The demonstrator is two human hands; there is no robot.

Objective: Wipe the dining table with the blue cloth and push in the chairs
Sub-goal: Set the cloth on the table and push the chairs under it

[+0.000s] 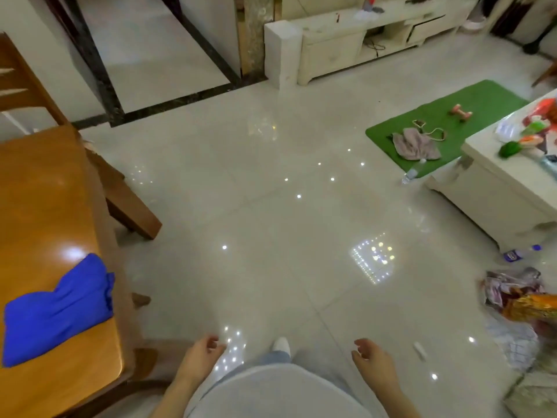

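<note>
Both our left hand (202, 356) and right hand (372, 362) are hanging loosely curled, holding nothing, over open floor (271, 191). The cloth (57, 312) is lying at the table (39, 191) edge; the table is running off-frame left.

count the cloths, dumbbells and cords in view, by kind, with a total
cloths: 2 (blue cloth on the dining table, grey cloth on the green mat)
dumbbells: 1 (pink dumbbell on the green mat)
cords: 1 (cord on the green mat)
total: 4
</note>
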